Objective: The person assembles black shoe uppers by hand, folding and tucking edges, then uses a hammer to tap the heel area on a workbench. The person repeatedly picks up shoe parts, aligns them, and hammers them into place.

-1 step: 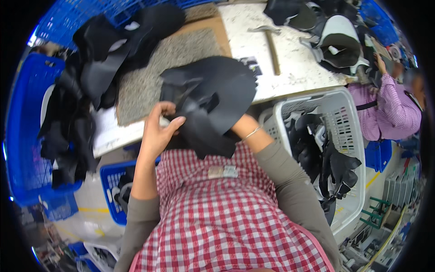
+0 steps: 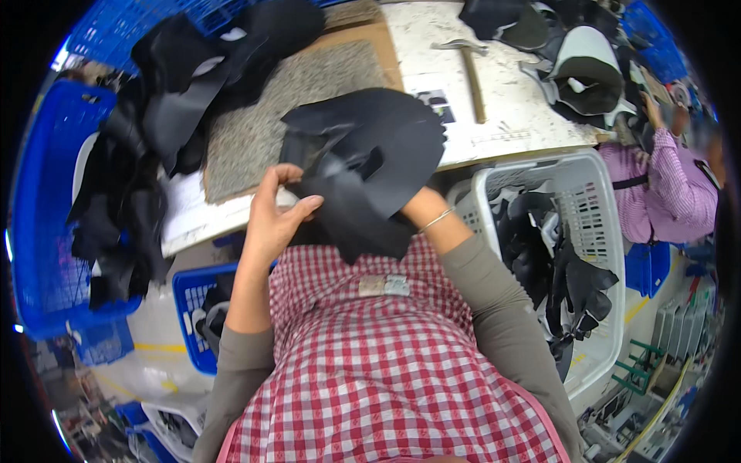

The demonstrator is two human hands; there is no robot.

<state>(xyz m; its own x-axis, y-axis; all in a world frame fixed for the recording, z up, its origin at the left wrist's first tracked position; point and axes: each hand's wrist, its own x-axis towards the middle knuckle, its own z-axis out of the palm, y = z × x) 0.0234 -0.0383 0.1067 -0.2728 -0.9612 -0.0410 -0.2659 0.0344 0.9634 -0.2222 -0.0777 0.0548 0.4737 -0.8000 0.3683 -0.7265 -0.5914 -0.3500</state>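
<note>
Just above my lap, at the table's near edge, I hold a black leather-like shoe upper point(image 2: 409, 147) with a broad curved flap and a notched right edge. My left hand point(image 2: 276, 212) grips its lower left side, thumb and forefinger curled at the edge. From the right, my right hand point(image 2: 423, 210) reaches under the piece and supports it; its fingers are hidden behind the material. Beyond the upper lies a grey textured pad point(image 2: 247, 147) on the white table point(image 2: 502, 116).
A hammer point(image 2: 472, 81) lies on the table. More black uppers point(image 2: 181, 92) are heaped at left, with grey-black ones point(image 2: 587, 77) at far right. A white basket point(image 2: 610, 309) of black pieces stands at my right, blue crates point(image 2: 38, 201) at left. Another person point(image 2: 664, 185) works at right.
The whole view has shifted slightly. Both hands keep their hold on the black upper, which is nearly in the same pose.
</note>
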